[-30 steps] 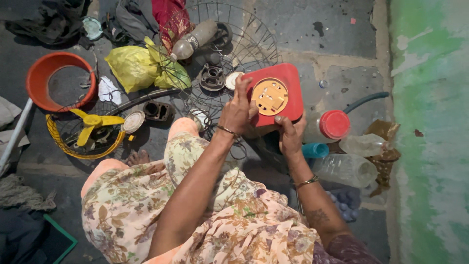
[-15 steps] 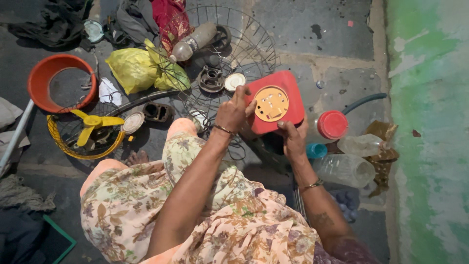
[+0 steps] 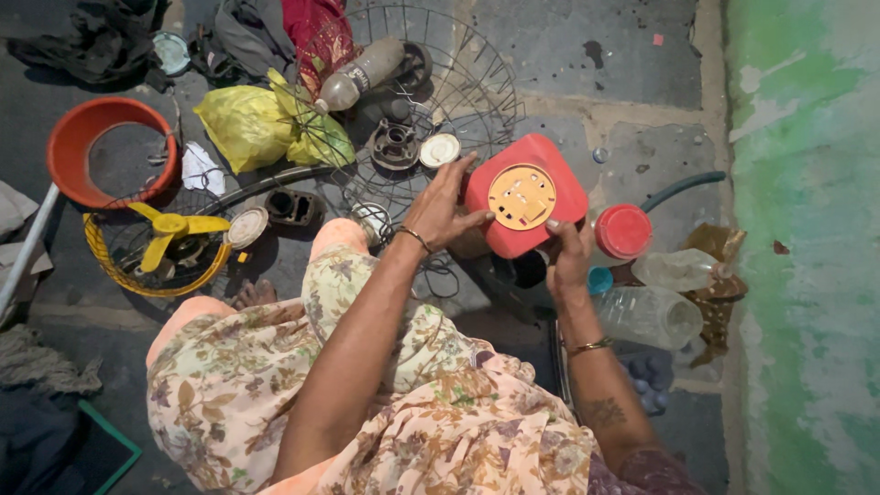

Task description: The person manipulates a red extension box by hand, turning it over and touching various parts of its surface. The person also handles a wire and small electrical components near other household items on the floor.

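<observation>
I hold a red rounded-square plastic housing [image 3: 550,165] with a round tan disc [image 3: 521,196] set in its face. My left hand [image 3: 442,209] grips its left edge, the thumb lying towards the disc. From below, my right hand [image 3: 568,258] grips the lower right edge. The housing hangs over my knee and above the near rim of a large wire fan guard [image 3: 463,78] lying on the floor.
Inside the guard lie a grey motor part [image 3: 394,145] and a white cap [image 3: 440,149]. A yellow bag [image 3: 240,124], an orange basin [image 3: 103,151] and a yellow fan blade [image 3: 170,226] sit to the left. Clear plastic bottles [image 3: 651,316] and a red lid [image 3: 623,231] lie at the right by the green wall.
The red housing has shifted a little right and away from me in both hands. My left thumb now lies nearer the disc.
</observation>
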